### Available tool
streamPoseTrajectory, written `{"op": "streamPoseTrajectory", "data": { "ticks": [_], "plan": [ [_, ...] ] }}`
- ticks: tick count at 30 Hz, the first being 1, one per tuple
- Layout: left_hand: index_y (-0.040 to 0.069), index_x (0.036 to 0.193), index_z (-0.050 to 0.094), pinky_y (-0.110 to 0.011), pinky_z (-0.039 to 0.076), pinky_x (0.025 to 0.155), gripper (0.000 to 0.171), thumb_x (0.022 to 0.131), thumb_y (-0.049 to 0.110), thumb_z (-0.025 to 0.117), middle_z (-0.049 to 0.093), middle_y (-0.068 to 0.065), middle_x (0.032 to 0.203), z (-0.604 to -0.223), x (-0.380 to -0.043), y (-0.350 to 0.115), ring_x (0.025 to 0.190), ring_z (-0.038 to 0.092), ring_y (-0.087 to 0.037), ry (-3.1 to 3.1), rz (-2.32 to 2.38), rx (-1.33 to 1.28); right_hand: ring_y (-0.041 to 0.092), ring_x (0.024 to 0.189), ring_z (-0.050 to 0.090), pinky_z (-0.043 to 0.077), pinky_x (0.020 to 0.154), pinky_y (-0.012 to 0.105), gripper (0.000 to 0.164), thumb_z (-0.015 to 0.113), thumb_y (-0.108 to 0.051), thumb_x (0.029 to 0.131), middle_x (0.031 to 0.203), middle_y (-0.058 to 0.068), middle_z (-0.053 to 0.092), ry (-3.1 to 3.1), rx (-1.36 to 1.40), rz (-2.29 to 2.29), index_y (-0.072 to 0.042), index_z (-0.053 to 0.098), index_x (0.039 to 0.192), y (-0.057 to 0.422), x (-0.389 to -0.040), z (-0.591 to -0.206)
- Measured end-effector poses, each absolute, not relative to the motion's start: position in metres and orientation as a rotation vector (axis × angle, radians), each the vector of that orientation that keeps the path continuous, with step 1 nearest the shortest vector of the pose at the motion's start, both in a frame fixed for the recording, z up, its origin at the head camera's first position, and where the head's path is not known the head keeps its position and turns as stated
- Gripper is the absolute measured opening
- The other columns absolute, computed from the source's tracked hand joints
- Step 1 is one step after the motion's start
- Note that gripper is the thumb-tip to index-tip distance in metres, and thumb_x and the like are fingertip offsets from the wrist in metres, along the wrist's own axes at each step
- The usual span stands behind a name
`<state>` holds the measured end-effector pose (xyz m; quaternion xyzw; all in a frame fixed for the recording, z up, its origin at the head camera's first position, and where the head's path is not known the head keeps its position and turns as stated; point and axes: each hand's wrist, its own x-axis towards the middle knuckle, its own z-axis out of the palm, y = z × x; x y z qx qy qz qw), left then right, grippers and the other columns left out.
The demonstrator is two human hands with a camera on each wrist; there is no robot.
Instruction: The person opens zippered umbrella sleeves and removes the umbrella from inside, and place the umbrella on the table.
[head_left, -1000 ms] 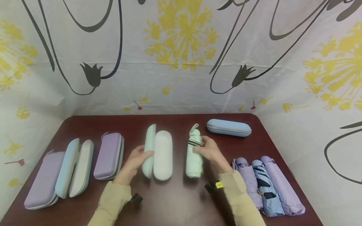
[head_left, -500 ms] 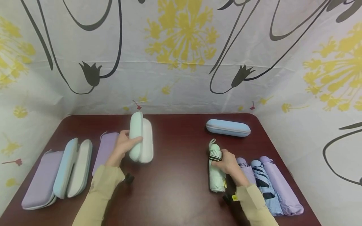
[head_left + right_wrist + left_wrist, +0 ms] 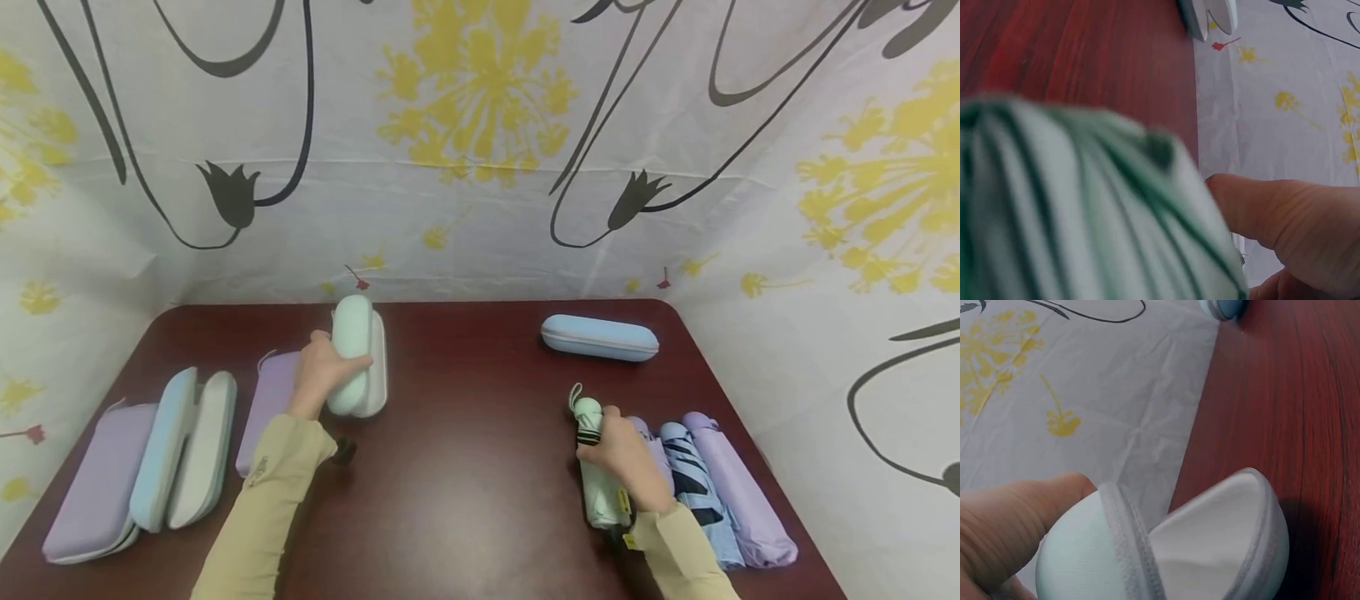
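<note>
My left hand (image 3: 321, 375) grips the lid half of a mint-green zip case (image 3: 351, 354), thumb across its near side. The case hangs partly unzipped, its white-lined other half (image 3: 1210, 562) spread apart in the left wrist view. It stands just right of a purple case (image 3: 267, 408). In my right hand (image 3: 624, 457) is a folded mint-green umbrella (image 3: 602, 492) with dark stripes and a wrist loop at its top. The umbrella lies beside a lilac umbrella (image 3: 654, 450), partly hidden by the hand. Its gathered fabric end (image 3: 1085, 206) fills the right wrist view.
At the left lie another purple case (image 3: 105, 483) and an opened light-blue case (image 3: 163, 454). A closed blue case (image 3: 600, 337) rests at the back right. Right of my hand are a blue striped umbrella (image 3: 693, 479) and a long lilac umbrella (image 3: 742, 492). Patterned cloth (image 3: 450, 167) surrounds the dark table (image 3: 450, 500).
My left hand has carried the mint case leftward and back, and its halves have drawn closer together. The right hand has moved the mint umbrella right and nearer, next to the other umbrellas.
</note>
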<state>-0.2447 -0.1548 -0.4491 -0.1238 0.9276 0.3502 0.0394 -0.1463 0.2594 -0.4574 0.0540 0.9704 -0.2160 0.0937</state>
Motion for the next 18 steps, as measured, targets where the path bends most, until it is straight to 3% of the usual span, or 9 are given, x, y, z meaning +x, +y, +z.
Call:
{"op": "streamPoseTrajectory", "data": {
  "ticks": [6, 18],
  "plan": [
    [-0.009, 0.115, 0.038, -0.042, 0.047, 0.065, 0.077, 0.070, 0.043, 0.073, 0.054, -0.028, 0.099, -0.453, -0.246, -0.159, 0.085, 0.057, -0.038, 2.867, 0.989, -0.397, 0.031, 0.075, 0.055, 0.047, 0.062, 0.043, 0.067, 0.075, -0.018, 0.069, 0.088, 0.021, 0.056, 2.884, 0.170, -0.570, 0.013, 0.040, 0.116, 0.267, -0.143, -0.455],
    [-0.010, 0.113, 0.038, -0.043, 0.047, 0.064, 0.078, 0.069, 0.044, 0.074, 0.054, -0.030, 0.099, -0.458, -0.249, -0.164, 0.086, 0.057, -0.040, 2.864, 0.947, -0.406, 0.029, 0.077, 0.054, 0.048, 0.064, 0.043, 0.069, 0.077, -0.018, 0.069, 0.089, 0.019, 0.059, 2.899, 0.079, -0.502, 0.012, 0.040, 0.119, 0.288, -0.138, -0.455]
  ]
}}
